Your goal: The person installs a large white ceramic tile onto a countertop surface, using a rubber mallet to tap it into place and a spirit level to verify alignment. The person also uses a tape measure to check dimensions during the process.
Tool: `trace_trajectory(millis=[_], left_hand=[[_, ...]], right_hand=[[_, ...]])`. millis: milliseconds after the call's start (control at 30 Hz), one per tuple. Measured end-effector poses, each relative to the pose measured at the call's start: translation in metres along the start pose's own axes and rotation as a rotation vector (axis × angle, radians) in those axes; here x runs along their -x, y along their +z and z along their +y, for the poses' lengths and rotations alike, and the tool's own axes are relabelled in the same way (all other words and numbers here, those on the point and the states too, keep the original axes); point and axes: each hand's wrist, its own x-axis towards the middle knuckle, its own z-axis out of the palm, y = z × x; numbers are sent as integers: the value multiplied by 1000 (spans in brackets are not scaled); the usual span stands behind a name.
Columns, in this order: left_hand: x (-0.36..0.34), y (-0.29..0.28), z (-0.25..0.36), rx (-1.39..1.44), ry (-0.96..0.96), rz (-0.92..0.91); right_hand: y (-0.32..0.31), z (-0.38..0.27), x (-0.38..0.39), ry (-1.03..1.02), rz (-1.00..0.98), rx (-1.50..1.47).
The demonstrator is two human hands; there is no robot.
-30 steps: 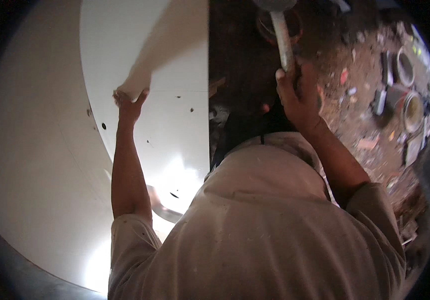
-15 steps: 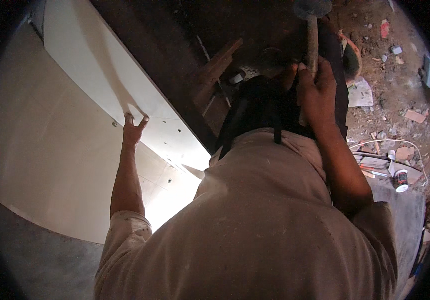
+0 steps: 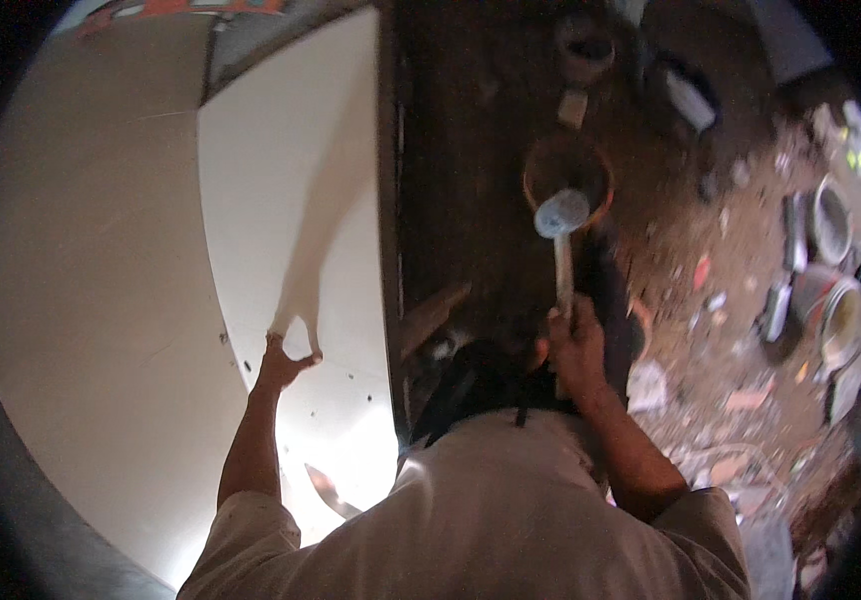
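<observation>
My left hand (image 3: 284,363) presses flat against a large white tile (image 3: 301,200) set on the wall, fingers spread, its shadow stretching up the tile. My right hand (image 3: 576,345) grips the light handle of a mallet (image 3: 562,225) whose rounded grey head points away from me, to the right of the tile's dark edge. My pale shirt fills the lower middle of the view and hides what lies beneath.
A plain white wall (image 3: 81,280) lies left of the tile. Right of the tile is a dark strip (image 3: 451,150), then a dirt floor with an orange-rimmed bucket (image 3: 569,172), other buckets (image 3: 831,225) and scattered debris (image 3: 746,400).
The view has swung, so the tile edge now runs upright. My left hand stays pressed on the tile. The mallet has come down from the top edge and is now fully in view.
</observation>
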Motion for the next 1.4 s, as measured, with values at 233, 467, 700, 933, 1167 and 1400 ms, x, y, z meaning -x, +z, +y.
trace_trajectory(millis=[233,467,700,933,1167,1400], left_hand=[[11,-7,20,229,-127,-5],[-23,10,4,31,7,47],[-30,18,8,-109,-85,-26],[-47,18,29,-208,-52,-11],[-31,27,-6,-282,-132,32],[-15,2,28,20,-143,-51]], right_hand=[[81,-153,-38,44,-252,-519],[147,-215,-66,-62,-185,-620],[174,-225,-58,-68,-151,-638],[184,-185,-103,-770,-31,170],[325,-222,-13,-808,-291,166],[403,-192,-49,-548,-472,94]])
